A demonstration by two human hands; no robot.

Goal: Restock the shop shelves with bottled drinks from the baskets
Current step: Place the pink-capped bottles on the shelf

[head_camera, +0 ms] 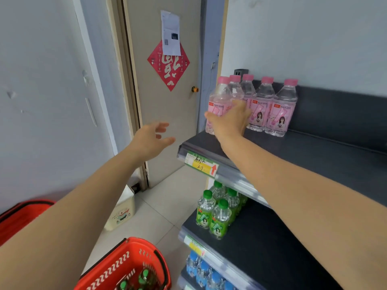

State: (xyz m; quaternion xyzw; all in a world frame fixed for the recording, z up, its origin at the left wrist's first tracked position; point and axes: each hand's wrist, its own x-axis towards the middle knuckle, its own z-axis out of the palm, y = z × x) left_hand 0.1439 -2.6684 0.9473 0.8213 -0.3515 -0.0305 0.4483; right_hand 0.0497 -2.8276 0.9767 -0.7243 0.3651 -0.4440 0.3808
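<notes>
- Bottle (pixel 217 95): clear ribbed plastic with a round pink cap and a glossy pink label round its waist. It stands upright at the left end of the top shelf (pixel 314 147). Whether its base touches the board I cannot tell.
- Right hand (pixel 228 120): the fingers are curled round the label and the thumb (pixel 207 115) lies on the near left side. The other fingertips are hidden behind the bottle.
- Left hand (pixel 152 137): the fingers are loose and spread, holding nothing. It is raised in the air in front of the door (pixel 167 122), left of the shelf corner.
- Pink bottles (pixel 280 109): four more of the same kind stand upright in a close row just to the right of the held one.
- The top shelf is a flat, dark, matte board. A clear plastic strip runs along its front edge and carries a green and yellow price tag (pixel 201 164) with a red arrow.
- Green bottles (pixel 217 208): clear plastic with green caps and green labels, clustered at the left end of the shelf below.
- Blue bottles (pixel 205 273): blue-capped, on the lowest shelf in view.
- Basket (pixel 125 266): red plastic lattice with a black handle, on the pale tiled floor, with green-capped bottles inside.
- The door is smooth and beige. It bears a red diamond paper (pixel 168 68) and a white sheet (pixel 170 33) above it.
- Bin (pixel 123 210): cream, boxy, standing against the wall.
</notes>
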